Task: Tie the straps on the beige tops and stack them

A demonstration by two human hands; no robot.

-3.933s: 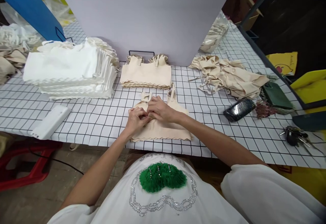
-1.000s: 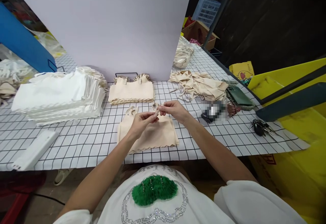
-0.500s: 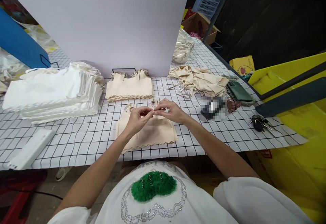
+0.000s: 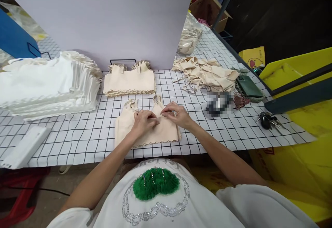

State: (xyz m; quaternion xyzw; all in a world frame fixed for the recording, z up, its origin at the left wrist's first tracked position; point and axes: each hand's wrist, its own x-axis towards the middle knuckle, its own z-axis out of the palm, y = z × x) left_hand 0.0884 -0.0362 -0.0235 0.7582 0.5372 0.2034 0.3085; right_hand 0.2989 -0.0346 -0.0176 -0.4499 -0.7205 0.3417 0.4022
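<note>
Half-curled left hand [image 4: 143, 121], right hand [image 4: 178, 115] over beige wavy-hemmed cloth top [image 4: 166, 131]; couldn't discern contents. Seemingly finished stacked beige tops [image 4: 129, 82], left crumpled beige cloth [image 4: 212, 74].

Tops [image 4: 166, 131] laid on table [image 4: 80, 141] by front edge. Cloth pile [image 4: 129, 82] set behind, board [image 4: 116, 20] stood behind pile. Cloth stack [image 4: 64, 86] put left, cloth heap [image 4: 214, 74] laid right (keys [image 4: 269, 121] set farther right).

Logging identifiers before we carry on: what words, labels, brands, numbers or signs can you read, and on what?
None reads clearly.
Yellow packet: dark lettering, too small to read.
White shirt: grey lettering above the green patch, unreadable.
Yellow surface at lower right: red mark, too unclear to read.
Dark item: pixelated, nothing legible.
</note>
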